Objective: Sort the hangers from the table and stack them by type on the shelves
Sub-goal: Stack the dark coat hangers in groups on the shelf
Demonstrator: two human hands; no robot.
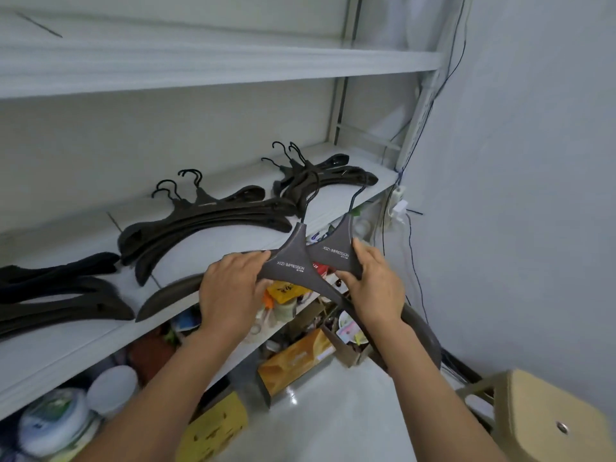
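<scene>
Grey hangers, two overlapping, are held just before the shelf edge. Left hand fingers grip one; right hand fingers grip the other. Black hangers lie on the shelf, seemingly in three piles.

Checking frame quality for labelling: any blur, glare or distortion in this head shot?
Head view: the wide-angle lens skews the shelf lines. The upper shelf looks smeared, as do the black hangers at the left edge. The held grey hangers are sharp, with legible print. A small glare spot sits on the glossy floor. Lighting is even, shadows soft.
</scene>
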